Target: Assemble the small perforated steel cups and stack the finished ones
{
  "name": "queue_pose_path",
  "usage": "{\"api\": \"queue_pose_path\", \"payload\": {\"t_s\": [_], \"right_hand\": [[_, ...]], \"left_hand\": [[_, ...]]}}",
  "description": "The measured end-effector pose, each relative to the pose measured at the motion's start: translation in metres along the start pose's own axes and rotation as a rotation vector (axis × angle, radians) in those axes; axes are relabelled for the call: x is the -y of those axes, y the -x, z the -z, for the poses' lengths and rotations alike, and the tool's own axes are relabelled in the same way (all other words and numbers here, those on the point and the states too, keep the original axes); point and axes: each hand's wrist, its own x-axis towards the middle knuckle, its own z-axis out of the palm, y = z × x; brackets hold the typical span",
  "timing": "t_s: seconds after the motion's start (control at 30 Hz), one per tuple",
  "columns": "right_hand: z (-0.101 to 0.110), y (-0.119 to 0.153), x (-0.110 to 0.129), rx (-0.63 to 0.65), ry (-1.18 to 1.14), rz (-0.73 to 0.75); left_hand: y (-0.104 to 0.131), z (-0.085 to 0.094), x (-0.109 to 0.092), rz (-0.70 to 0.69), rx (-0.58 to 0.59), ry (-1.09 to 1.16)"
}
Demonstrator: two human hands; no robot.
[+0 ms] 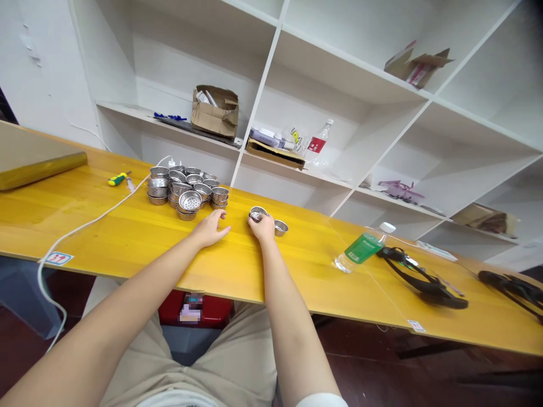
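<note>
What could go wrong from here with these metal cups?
1. The front cup on the stacks appears tilted, and the open left hand is close by; a brush could topple it.
2. The right hand holds a perforated cup right beside a loose cup, so it might knock that one.
3. The white cord runs near the stacks and hangs over the table's front edge; a snag could drag it against them.
</note>
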Motion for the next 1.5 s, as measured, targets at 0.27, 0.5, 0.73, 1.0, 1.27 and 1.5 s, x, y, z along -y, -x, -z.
{"api": "queue_pose_path", "payload": {"t_s": [0.27, 0.5, 0.73, 1.0, 1.27, 1.5], "right_hand": [[0.039, -0.017, -0.012, -0.320, -0.017, -0.131], [0.057, -0.015, -0.048, -0.192, 0.118, -0.213], [0.056, -0.017, -0.052, -0.139, 0.133, -0.282], [0.063, -0.011, -0.042, -0.258, 0.098, -0.244], [0.030, 0.015, 0.015, 0.129, 0.221, 0.060], [0.024, 0.013, 0.004, 0.290, 0.412, -0.213]], "left_hand": [[0.000, 0.000, 0.000, -0.007, 0.009, 0.025], [0.000, -0.002, 0.003, -0.005, 0.016, 0.036], [0.000, -0.002, 0.002, -0.010, 0.016, 0.042], [0.001, 0.000, 0.000, -0.006, 0.027, 0.037], [0.001, 0.001, -0.002, -0.002, 0.039, 0.028], [0.000, 0.001, -0.001, 0.003, 0.059, 0.017]]}}
